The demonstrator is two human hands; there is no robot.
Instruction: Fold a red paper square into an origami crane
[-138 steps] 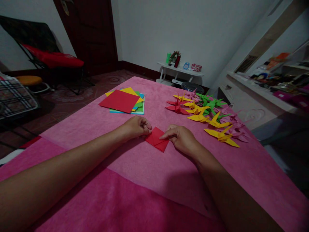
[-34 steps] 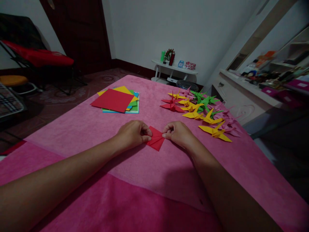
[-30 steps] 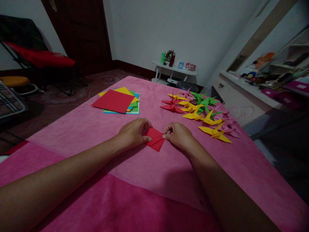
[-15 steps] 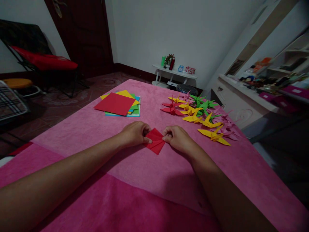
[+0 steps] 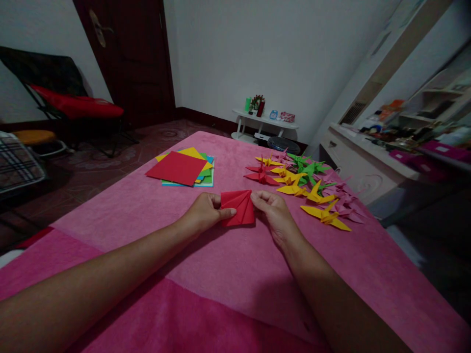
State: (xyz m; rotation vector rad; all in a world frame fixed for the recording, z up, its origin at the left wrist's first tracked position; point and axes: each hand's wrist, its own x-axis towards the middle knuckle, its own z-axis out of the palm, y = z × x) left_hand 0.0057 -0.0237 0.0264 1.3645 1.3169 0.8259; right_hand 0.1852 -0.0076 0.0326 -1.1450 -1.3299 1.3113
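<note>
A small folded red paper [image 5: 238,207] with creases is held up off the pink cloth [image 5: 228,274] between both hands. My left hand [image 5: 206,213] pinches its left edge, thumb on top. My right hand [image 5: 274,211] pinches its upper right corner with curled fingers. Behind my left hand lies a stack of coloured paper sheets [image 5: 184,167] with a red sheet on top. To the right of my right hand are several folded paper cranes [image 5: 305,184] in red, yellow, green and pink.
A folding chair with a red cushion [image 5: 77,105] and a dark door [image 5: 128,59] stand at the back left. A small white shelf [image 5: 267,122] with small items is against the far wall. A cluttered white cabinet [image 5: 386,152] runs along the right.
The red paper has been lifted and tilted up off the cloth; earlier it lay flat under both hands' fingertips. The view has shifted slightly.
</note>
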